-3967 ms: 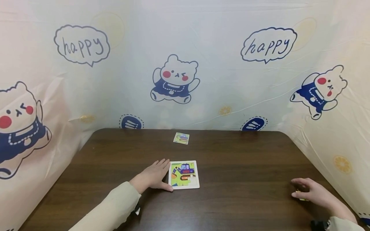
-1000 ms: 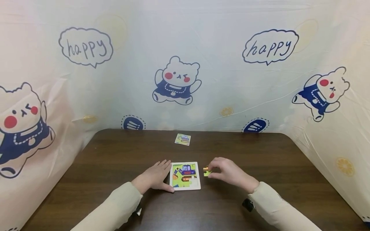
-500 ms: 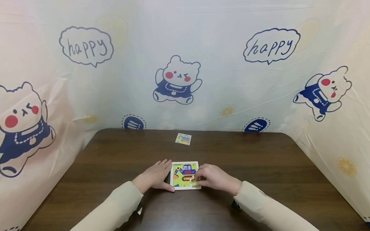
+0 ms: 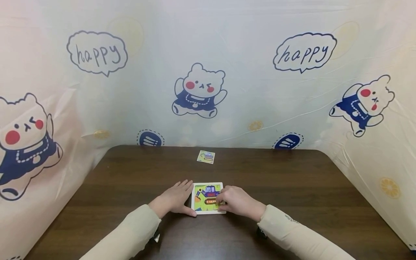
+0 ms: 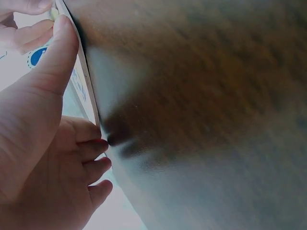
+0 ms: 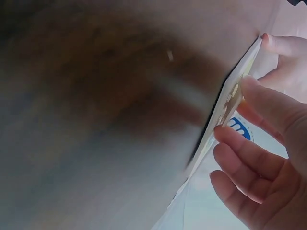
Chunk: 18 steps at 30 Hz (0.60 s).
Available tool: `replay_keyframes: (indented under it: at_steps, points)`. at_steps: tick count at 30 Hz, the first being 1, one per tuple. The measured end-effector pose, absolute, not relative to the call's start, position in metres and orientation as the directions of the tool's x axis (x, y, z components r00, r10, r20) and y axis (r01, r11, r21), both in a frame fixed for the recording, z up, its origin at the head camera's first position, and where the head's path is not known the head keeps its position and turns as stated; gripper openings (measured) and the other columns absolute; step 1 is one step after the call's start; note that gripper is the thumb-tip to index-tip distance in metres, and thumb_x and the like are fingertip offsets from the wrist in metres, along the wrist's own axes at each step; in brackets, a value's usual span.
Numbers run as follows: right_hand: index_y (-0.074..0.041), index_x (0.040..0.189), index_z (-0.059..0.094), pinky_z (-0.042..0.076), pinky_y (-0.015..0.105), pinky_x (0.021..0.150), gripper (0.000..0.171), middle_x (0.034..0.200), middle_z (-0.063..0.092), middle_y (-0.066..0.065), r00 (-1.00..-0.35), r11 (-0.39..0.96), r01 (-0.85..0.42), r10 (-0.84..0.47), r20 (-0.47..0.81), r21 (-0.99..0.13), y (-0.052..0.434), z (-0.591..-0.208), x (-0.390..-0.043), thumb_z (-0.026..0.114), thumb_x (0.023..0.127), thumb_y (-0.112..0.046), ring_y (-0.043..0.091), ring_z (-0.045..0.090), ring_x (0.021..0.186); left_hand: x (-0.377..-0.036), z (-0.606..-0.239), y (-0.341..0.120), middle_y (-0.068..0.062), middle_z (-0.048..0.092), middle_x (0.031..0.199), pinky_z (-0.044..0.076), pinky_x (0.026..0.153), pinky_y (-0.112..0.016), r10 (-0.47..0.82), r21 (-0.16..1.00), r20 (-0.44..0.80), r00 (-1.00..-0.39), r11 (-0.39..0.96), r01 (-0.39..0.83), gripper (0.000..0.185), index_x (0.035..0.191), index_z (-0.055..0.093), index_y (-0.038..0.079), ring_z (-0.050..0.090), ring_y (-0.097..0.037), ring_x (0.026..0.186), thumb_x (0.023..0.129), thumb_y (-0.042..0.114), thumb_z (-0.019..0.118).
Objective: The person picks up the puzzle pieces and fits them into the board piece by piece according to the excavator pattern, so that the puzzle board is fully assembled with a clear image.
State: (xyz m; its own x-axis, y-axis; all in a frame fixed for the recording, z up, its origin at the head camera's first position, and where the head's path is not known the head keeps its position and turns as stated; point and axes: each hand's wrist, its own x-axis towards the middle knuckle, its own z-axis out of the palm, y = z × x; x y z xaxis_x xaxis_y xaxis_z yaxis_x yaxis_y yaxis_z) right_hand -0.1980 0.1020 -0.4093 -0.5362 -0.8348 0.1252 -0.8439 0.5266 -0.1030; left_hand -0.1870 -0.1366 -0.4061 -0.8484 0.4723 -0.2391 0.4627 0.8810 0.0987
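A small white-framed puzzle board with a blue digger picture lies on the dark wooden table. My left hand lies flat against its left side, fingers straight, thumb at the near left corner. The left wrist view shows that thumb on the board's edge. My right hand rests on the board's lower right part, fingertips pressing on the picture; any piece under them is hidden. In the right wrist view its thumb touches the board's rim, the fingers loosely extended.
A small picture card lies near the table's far edge. Plastic sheeting with cartoon bears walls in the table at the back and both sides. Bare wood stretches left and right of the hands.
My right hand left the table's right edge and brought a small piece to the board. Since half a second ago it settled onto the lower right corner. The left hand has not moved.
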Motion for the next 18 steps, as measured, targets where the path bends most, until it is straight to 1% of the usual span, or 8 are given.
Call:
replay_keyframes:
  at_steps: [5,12,15,18]
  points:
    - [-0.017,0.082,0.073,0.042,0.019,0.059,0.009,0.079,0.064,-0.009,-0.514,0.511,-0.858,-0.846,0.145,-0.055,0.1012,-0.4098,-0.1975,0.076,0.077,-0.024,0.003,0.05,0.067,-0.1874,-0.4062,-0.1363,-0.017,0.029,0.145,0.02,0.107,-0.043,0.474,0.093,-0.24,-0.847,0.88,0.466,0.103,0.139,0.033,-0.004,0.024,-0.031,0.134,0.07,0.068,0.061]
    - [-0.016,0.084,0.075,0.043,0.017,0.062,0.009,0.083,0.065,-0.007,-0.522,0.516,-0.853,-0.844,0.125,-0.078,0.102,-0.4076,-0.1968,0.075,0.078,-0.021,0.004,0.05,0.07,-0.1891,-0.4095,-0.1379,-0.017,0.029,0.145,0.019,0.107,-0.043,0.474,0.095,-0.237,-0.848,0.88,0.465,0.104,0.14,0.033,-0.004,0.023,-0.032,0.134,0.07,0.068,0.06]
    - [-0.015,0.085,0.075,0.044,0.017,0.063,0.01,0.084,0.065,-0.006,-0.523,0.516,-0.852,-0.844,0.117,-0.084,0.1018,-0.4064,-0.1966,0.075,0.078,-0.021,0.004,0.05,0.071,-0.1896,-0.4096,-0.1385,-0.017,0.027,0.146,0.019,0.107,-0.043,0.474,0.127,-0.241,-0.847,0.881,0.457,0.104,0.14,0.032,-0.004,0.022,-0.032,0.134,0.07,0.067,0.062]
    - [-0.016,0.086,0.075,0.043,0.016,0.062,0.01,0.084,0.064,-0.007,-0.519,0.512,-0.854,-0.847,0.11,-0.087,0.1014,-0.4059,-0.1974,0.075,0.078,-0.022,0.003,0.049,0.07,-0.1898,-0.4096,-0.1399,-0.019,0.024,0.147,0.019,0.107,-0.044,0.475,0.192,-0.247,-0.845,0.878,0.438,0.105,0.141,0.029,-0.005,0.02,-0.033,0.135,0.07,0.064,0.064]
